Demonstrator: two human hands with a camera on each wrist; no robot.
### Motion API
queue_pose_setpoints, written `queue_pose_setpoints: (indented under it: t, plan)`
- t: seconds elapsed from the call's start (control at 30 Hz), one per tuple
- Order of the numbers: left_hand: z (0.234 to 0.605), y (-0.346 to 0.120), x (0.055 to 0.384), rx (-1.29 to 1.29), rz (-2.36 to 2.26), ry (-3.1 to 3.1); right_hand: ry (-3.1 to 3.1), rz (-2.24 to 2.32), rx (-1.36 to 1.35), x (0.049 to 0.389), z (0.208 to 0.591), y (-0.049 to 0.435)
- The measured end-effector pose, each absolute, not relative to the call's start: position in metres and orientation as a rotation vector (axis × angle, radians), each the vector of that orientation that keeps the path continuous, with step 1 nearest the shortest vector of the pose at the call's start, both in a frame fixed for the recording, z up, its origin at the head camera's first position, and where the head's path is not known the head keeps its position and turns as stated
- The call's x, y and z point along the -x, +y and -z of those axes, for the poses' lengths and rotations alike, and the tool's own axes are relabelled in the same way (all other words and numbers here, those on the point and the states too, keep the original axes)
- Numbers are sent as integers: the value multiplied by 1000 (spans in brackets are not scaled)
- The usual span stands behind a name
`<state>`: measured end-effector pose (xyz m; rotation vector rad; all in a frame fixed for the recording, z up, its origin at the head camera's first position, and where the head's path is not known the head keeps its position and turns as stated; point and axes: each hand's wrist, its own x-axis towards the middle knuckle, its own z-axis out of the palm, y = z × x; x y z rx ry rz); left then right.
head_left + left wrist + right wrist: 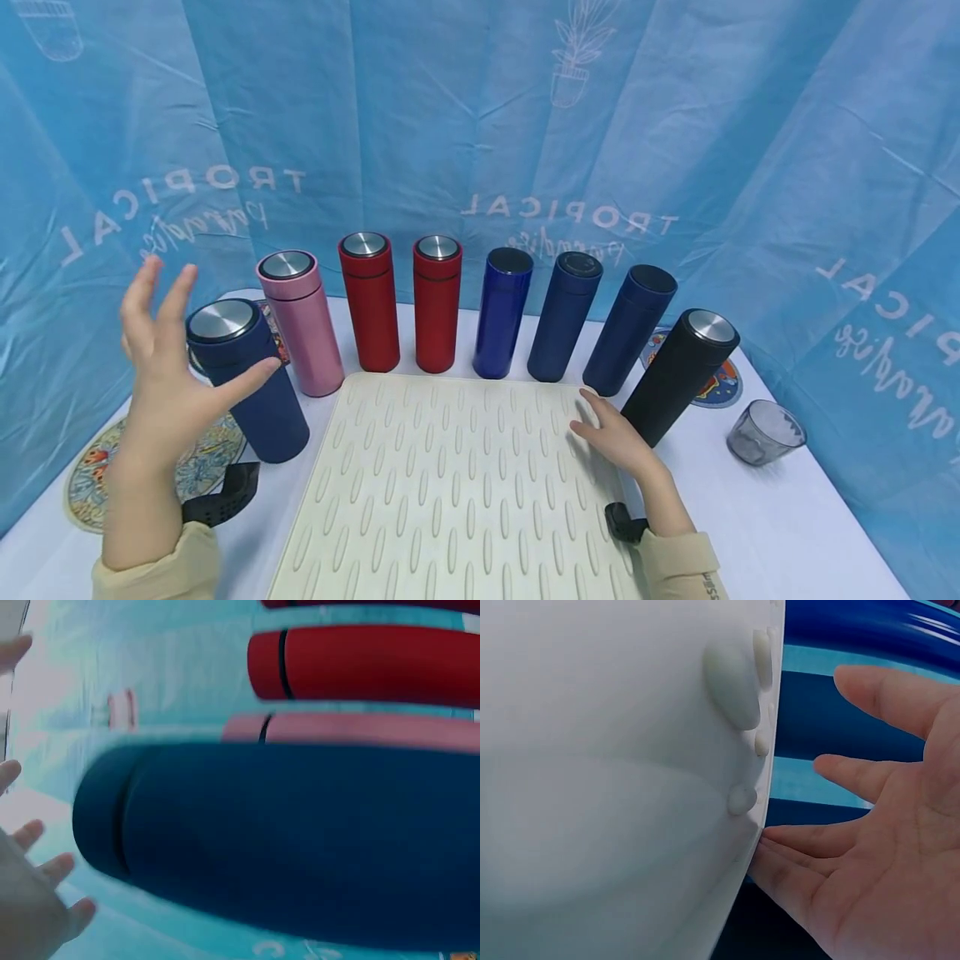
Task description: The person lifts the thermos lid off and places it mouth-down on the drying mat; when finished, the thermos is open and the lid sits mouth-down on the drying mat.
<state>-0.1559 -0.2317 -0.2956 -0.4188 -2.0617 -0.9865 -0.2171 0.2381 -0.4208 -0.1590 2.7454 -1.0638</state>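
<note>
My left hand (161, 367) is raised with fingers spread and thumb out, beside a dark blue insulated bottle (262, 400) with a silver lid top. In the left wrist view that bottle (285, 840) fills the middle, apart from the fingertips. A cream mat with raised oval bumps (450, 500) lies in the middle of the table. My right hand (618, 437) is at the mat's far right corner, fingers extended. Up close in the right wrist view, lower fingertips of the right hand (885, 817) touch the mat's edge (769, 765); the thumb stands away from it.
Behind the mat stand a pink bottle (306, 333), two red bottles (371, 317), a glossy blue bottle (502, 317) and two navy bottles (562, 325). A black bottle (667, 383) is by the right hand. A grey glass (761, 433) stands right; a patterned round mat (90, 475) lies left.
</note>
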Motion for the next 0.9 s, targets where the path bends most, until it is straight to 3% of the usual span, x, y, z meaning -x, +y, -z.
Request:
queue_pose_setpoints:
  t: [0.2, 0.5, 0.9]
  plan:
    - [306, -257, 160, 310, 1378, -2204, 2752, 1032, 142, 218, 420, 238]
    - [338, -284, 183, 586, 2046, -2031, 2750, 1021, 137, 217, 420, 238]
    - [374, -304, 200, 519, 1756, -2575, 2749, 998, 110, 217, 421, 238]
